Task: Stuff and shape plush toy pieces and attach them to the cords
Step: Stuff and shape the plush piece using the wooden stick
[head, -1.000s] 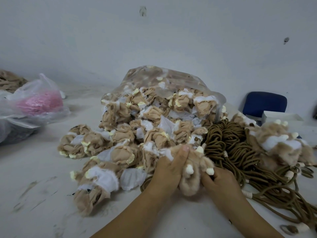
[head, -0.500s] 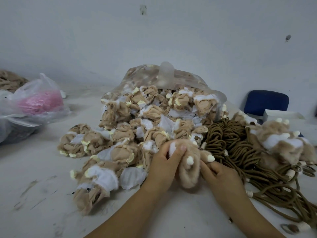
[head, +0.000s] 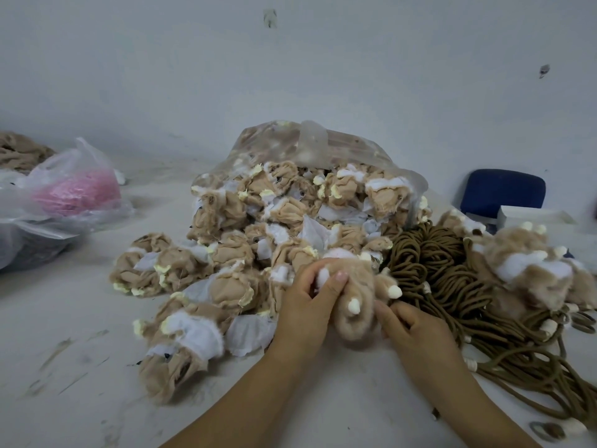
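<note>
White table [head: 80,367], left hand [head: 307,305] and right hand [head: 416,331] pinching tan plush piece [head: 361,281], brown cords [head: 445,270] just beside

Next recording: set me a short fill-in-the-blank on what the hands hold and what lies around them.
The left hand and right hand hold one plush piece; the brown cords lie on its ____ side.
The plastic bag at far left holds something ____ in colour.
The pile of crumpled tan pieces spills from a clear ____.
Missing words: right; pink; bag.
</note>
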A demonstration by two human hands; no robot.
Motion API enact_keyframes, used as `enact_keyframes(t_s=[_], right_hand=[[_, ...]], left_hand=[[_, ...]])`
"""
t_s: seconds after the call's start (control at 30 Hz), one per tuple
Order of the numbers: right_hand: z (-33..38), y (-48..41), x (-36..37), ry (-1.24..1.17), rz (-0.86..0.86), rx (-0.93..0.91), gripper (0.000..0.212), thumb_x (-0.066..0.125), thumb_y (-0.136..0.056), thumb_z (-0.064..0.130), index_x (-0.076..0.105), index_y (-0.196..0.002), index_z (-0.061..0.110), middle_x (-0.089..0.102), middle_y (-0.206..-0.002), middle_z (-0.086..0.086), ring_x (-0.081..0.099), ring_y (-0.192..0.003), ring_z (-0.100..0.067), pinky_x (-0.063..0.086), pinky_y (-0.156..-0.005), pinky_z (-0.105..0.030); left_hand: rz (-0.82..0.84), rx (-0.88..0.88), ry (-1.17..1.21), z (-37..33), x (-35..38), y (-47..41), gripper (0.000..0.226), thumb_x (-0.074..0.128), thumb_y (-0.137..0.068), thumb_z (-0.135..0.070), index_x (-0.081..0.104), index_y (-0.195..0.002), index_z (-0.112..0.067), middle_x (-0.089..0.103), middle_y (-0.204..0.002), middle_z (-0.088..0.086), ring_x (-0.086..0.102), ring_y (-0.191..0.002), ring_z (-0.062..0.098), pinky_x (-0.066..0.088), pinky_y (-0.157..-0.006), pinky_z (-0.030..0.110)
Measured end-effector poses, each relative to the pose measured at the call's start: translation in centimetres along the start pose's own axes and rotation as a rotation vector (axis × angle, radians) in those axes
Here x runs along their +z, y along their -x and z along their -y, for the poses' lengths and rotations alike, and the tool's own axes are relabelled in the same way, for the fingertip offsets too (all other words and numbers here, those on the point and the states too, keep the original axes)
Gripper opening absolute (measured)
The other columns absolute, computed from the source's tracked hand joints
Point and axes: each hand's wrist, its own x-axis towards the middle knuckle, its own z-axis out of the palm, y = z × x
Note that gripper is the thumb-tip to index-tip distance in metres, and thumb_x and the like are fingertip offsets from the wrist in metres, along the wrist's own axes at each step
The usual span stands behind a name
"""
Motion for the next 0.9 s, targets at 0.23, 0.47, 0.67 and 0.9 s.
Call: enact_keyframes(t_s=[0.23,0.47,0.67,0.9], right_hand=[[-0.3,-0.3,0.0,0.014,0.029,-0.020,0.031,0.056,-0.084,0.043,0.059,-0.054,0.048,0.058,-0.054,0.018,0.054,-0.058,0.001,0.036,-0.053,-0.023],[-0.5,-0.2,0.0,-0.039,0.083,0.019,0.034,0.058,-0.083,0.043,0.059,-0.059,0.019,0.061,-0.057,0.006,0.049,-0.049,-0.004,0.037,-0.052,-0.030],[-0.3,-0.1,0.4,-0.017,0.085,-0.002,0.029,0.057,-0.088,0.034,0.059,-0.061,0.043,0.059,-0.057,0.015,0.049,-0.051,0.000,0.033,-0.050,-0.027],[0.1,0.3,1.1,0.143,0.080,-0.041,0.035,0.058,-0.086,0.041,0.061,-0.070,0.010,0.062,-0.064,-0.005,0.058,-0.066,-0.021,0.044,-0.061,-0.039]], left_hand=[[0.061,-0.099,0.134,-0.2,-0.1,0.0,0.013,0.070,-0.084,-0.035,0.076,-0.094,-0.030,0.076,-0.099,0.003,0.072,-0.098,0.018,0.060,-0.083,0.036],[0.097,-0.185,0.331,-0.1,0.0,-0.1,0.032,0.071,-0.079,-0.034,0.074,-0.103,-0.014,0.074,-0.107,0.015,0.069,-0.106,0.028,0.056,-0.088,0.037],[0.171,-0.338,0.581,-0.6,0.1,-0.1,0.029,0.060,-0.088,-0.032,0.076,-0.105,-0.015,0.071,-0.116,0.016,0.067,-0.112,0.024,0.056,-0.087,0.033],[0.059,-0.490,0.775,-1.1,-0.4,-0.7,0.050,0.048,-0.098,-0.047,0.077,-0.089,-0.007,0.062,-0.124,0.032,0.061,-0.119,0.042,0.043,-0.107,0.054]])
